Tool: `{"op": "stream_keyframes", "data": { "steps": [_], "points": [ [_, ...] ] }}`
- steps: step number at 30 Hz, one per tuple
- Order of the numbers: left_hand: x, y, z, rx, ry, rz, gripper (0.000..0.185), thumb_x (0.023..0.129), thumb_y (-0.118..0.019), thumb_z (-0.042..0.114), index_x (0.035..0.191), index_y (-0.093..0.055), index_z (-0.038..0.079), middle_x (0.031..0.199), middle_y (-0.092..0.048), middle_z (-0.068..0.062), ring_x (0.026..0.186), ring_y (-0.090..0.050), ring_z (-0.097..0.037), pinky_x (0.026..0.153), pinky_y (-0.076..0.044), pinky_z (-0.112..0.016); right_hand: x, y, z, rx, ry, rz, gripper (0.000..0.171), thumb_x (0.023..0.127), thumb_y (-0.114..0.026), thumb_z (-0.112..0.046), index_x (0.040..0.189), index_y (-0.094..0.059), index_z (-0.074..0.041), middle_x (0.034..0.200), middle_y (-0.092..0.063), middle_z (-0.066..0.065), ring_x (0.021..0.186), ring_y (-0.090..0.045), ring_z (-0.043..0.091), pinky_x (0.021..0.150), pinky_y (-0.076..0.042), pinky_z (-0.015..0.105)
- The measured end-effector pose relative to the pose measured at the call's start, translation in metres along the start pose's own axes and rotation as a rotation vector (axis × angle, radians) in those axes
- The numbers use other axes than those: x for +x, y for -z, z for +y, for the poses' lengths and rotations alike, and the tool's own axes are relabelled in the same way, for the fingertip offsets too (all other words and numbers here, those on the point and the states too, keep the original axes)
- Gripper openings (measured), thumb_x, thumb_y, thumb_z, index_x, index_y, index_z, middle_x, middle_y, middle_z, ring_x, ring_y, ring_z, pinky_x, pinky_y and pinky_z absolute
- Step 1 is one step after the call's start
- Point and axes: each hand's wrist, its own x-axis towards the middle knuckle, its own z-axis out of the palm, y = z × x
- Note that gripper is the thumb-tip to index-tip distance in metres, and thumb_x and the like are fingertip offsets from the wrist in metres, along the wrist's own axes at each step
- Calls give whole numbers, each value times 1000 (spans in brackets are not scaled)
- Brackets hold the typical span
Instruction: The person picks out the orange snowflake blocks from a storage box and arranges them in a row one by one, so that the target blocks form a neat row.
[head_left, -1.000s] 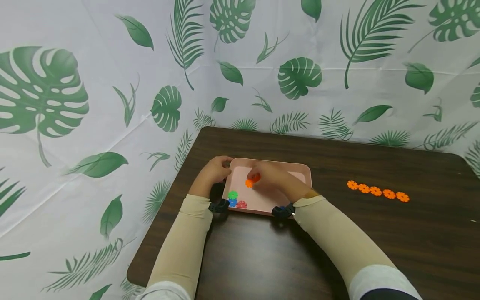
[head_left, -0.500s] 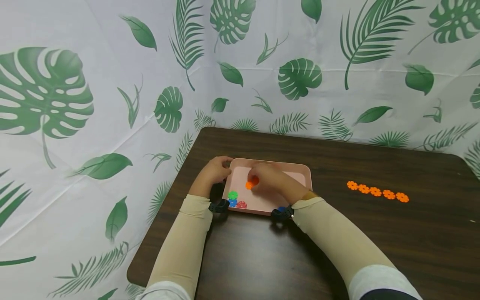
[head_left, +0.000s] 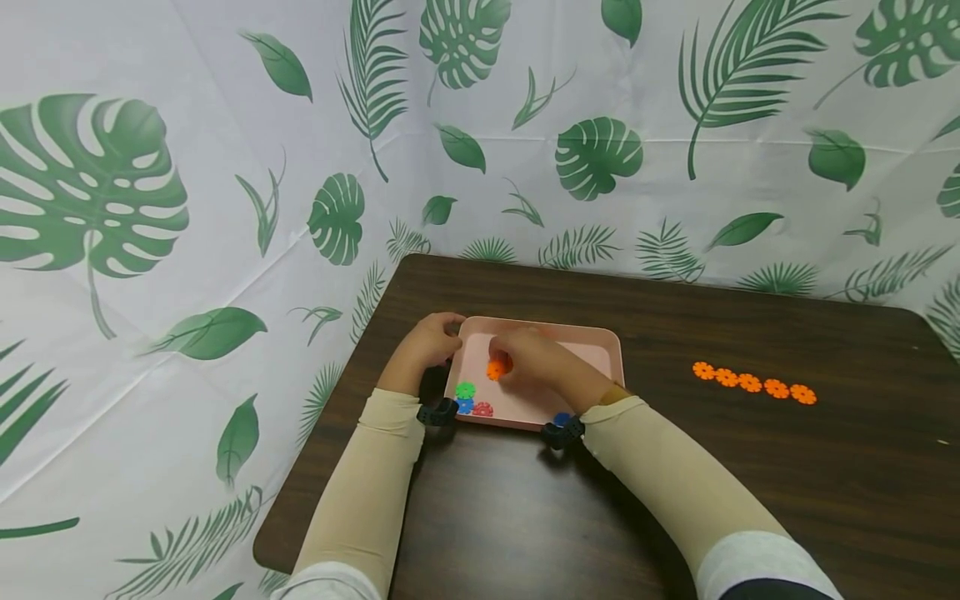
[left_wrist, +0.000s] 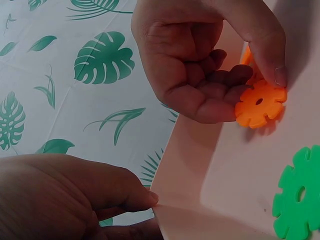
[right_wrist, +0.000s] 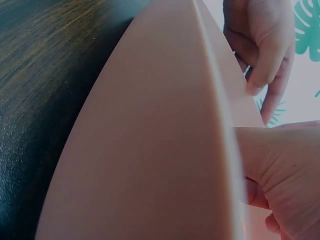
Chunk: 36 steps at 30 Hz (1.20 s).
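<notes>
A shallow pink tray [head_left: 517,403] lies on the dark table. At its left side my left hand [head_left: 429,343] grips the wall, the thumb at the rim and other fingers outside, as the left wrist view shows. Inside the tray, my right hand [head_left: 534,354] pinches an orange notched building disc [left_wrist: 260,105] between thumb and fingers. More orange shows just behind that disc, mostly covered by the hand. Toward the tray's near left corner lie a green disc [head_left: 465,390], a blue disc [head_left: 465,406] and a red disc [head_left: 483,409]. The right wrist view mainly shows the tray's outer wall [right_wrist: 150,125].
Several orange discs form a joined row [head_left: 750,382] on the table [head_left: 825,475] to the right of the tray. Another blue disc [head_left: 562,418] sits by the near right wall, partly behind the right wristband. A leaf-print cloth [head_left: 525,108] hangs behind the table.
My right hand has shifted slightly left inside the tray, and the orange disc has turned and moved a little with it. The left hand has stayed on the tray wall.
</notes>
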Motion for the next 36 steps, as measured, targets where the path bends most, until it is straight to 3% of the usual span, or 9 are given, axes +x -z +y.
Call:
{"op": "stream_keyframes", "data": {
  "steps": [7, 22, 29, 36],
  "points": [
    [-2, -1, 0, 3, 3, 5, 51, 89, -59, 12, 140, -52, 13, 105, -63, -13, 80, -66, -24, 65, -58, -35, -2, 1, -1, -14, 76, 13, 23, 76, -78, -18, 97, -68, -18, 82, -62, -9, 74, -52, 11, 70, -46, 25],
    [-1, -5, -6, 16, 0, 20, 50, 90, -60, 13, 139, -53, 14, 103, -63, -13, 78, -65, -24, 63, -57, -34, -3, 2, -1, -38, 139, -30, 29, 78, -77, -16, 106, -73, -18, 82, -63, -5, 73, -52, 10, 71, -45, 26],
    [-1, -5, -6, 19, 9, 19, 51, 90, -60, 14, 140, -52, 16, 105, -63, -12, 80, -65, -24, 65, -57, -35, -3, 2, -4, -93, 133, -78, 27, 79, -74, -18, 106, -75, -24, 84, -59, -9, 76, -53, 10, 71, -41, 30],
    [0, -5, -6, 10, 16, 15, 52, 89, -60, 13, 140, -53, 16, 104, -63, -12, 80, -65, -24, 66, -57, -35, -1, 0, -4, -98, 124, -100, 21, 80, -76, -18, 100, -73, -21, 86, -57, -9, 79, -52, 11, 73, -37, 35]
  ]
}}
